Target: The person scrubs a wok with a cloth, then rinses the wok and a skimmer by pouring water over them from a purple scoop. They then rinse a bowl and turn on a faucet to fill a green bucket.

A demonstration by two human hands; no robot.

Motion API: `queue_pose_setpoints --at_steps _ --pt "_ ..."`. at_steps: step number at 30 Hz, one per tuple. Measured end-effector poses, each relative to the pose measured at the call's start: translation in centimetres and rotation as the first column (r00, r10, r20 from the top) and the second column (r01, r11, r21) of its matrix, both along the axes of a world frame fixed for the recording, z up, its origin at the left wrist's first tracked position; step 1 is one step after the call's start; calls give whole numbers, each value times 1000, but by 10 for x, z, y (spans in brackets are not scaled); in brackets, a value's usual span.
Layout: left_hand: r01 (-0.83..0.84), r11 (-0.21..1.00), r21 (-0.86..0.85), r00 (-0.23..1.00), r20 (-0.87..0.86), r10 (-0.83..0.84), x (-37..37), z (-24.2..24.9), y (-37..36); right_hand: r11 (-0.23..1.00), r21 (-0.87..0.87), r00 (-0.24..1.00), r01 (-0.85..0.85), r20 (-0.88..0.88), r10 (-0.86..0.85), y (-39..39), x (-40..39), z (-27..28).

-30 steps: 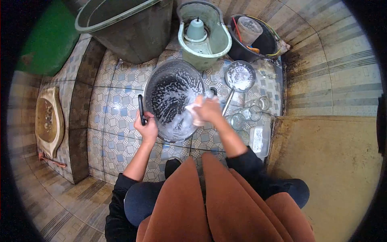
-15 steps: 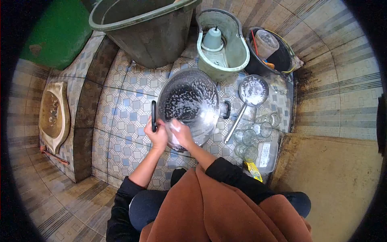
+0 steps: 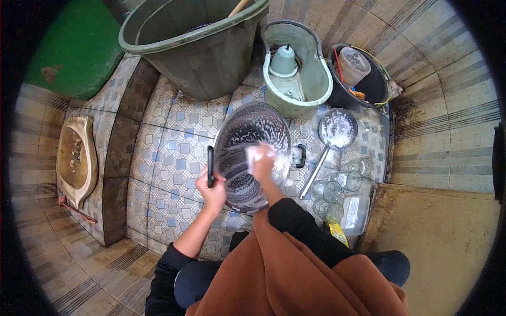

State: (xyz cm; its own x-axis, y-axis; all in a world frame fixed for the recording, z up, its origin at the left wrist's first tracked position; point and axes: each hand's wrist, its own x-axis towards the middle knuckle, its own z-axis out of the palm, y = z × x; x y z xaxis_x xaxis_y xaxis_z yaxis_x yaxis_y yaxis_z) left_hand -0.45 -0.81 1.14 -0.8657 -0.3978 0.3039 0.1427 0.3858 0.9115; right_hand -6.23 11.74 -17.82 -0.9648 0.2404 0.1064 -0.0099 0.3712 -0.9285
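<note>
A wide dark wok [image 3: 237,126] with two black loop handles leans on the tiled floor, its inside streaked with white suds. My left hand [image 3: 212,190] is closed on the wok's left rim, just below the left handle [image 3: 210,166]. Inside the bowl, my right hand [image 3: 265,167] presses a pale, soapy sponge [image 3: 253,157] against the metal; motion blurs both. To the right lies a long-handled frying pan [image 3: 338,128], also coated with suds.
Several clear glasses [image 3: 332,190] stand right of the wok, by a clear plastic container [image 3: 355,215] and a yellow packet [image 3: 337,234]. Behind are a big grey tub [image 3: 203,68], a pale green mop bucket [image 3: 298,102] and a black bucket [image 3: 369,87]. A squat toilet [image 3: 90,158] is on the left ledge.
My right hand has moved up and right inside the wok with the sponge, from near the left rim toward the middle. My left hand stays at the left rim. The camera view has shifted slightly.
</note>
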Motion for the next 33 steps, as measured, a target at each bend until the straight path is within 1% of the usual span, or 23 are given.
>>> queue_pose_setpoints --at_steps 2,4,5,6,8,9,10,11,12,14,17,18,19,20,21,22,24,26,27,28,30,32,33 --pt "-12 1000 10 999 34 12 0 4 1 920 385 982 -78 191 4 -1 13 42" --pt "-35 998 45 998 48 32 0 3 3 962 129 959 -241 -119 256 -37 25 70" --pt "-57 996 72 997 47 53 -3 2 2 866 -383 928 -321 55 369 -56 28 76" --pt "-12 998 64 999 49 8 -2 3 -3 934 304 931 -190 -245 269 -63 35 72" --pt "-36 997 73 996 78 31 0 -6 -9 913 80 914 -401 94 394 -33 14 64" --pt "-31 998 63 997 67 27 -1 -7 -12 875 366 946 -318 58 320 -13 5 39" --pt "-48 998 44 997 59 45 0 -8 -12 905 336 960 -261 188 207 5 0 32" --pt "-67 997 28 996 58 65 3 -9 -11 832 483 930 -274 353 102 17 -1 62" --pt "-65 997 28 996 60 64 5 -8 -10 797 519 926 -309 356 127 24 -2 84" --pt "-8 1000 -3 999 34 8 9 -4 -6 868 497 1000 -3 10 -2 27 3 83" --pt "-14 1000 -24 999 28 15 10 -5 -2 823 568 962 -25 238 -135 17 24 56" --pt "-28 999 17 999 31 28 9 -6 -2 758 636 972 -147 236 -10 11 34 7" --pt "-38 999 -16 991 124 39 9 2 -1 658 727 964 -196 18 267 0 44 12" --pt "-35 999 -13 991 126 36 8 3 -1 944 -111 909 -311 255 329 -22 48 71" --pt "-24 1000 -10 997 72 25 5 3 -1 890 -49 887 -454 66 456 -38 53 81" --pt "-15 1000 -7 1000 19 15 4 3 0 824 -148 837 -546 -68 543 -47 60 108" --pt "-16 996 91 996 94 8 6 5 -1 806 -250 834 -537 -12 552 -35 46 103" --pt "-34 999 6 999 25 34 3 -6 -5 830 238 852 -505 294 434 1 25 66" --pt "-35 999 -10 999 25 35 2 -1 -2 753 530 917 -390 300 264 16 22 51" --pt "-33 999 -10 999 25 33 1 -1 -2 649 632 906 -424 284 314 34 20 55" --pt "-91 995 49 996 17 90 2 -1 3 580 648 870 -493 380 314 19 30 57" --pt "-99 991 94 994 65 94 -1 3 5 642 449 783 -621 380 492 3 48 68" --pt "-101 992 81 995 32 99 -3 5 5 769 268 802 -580 354 481 -9 55 80"
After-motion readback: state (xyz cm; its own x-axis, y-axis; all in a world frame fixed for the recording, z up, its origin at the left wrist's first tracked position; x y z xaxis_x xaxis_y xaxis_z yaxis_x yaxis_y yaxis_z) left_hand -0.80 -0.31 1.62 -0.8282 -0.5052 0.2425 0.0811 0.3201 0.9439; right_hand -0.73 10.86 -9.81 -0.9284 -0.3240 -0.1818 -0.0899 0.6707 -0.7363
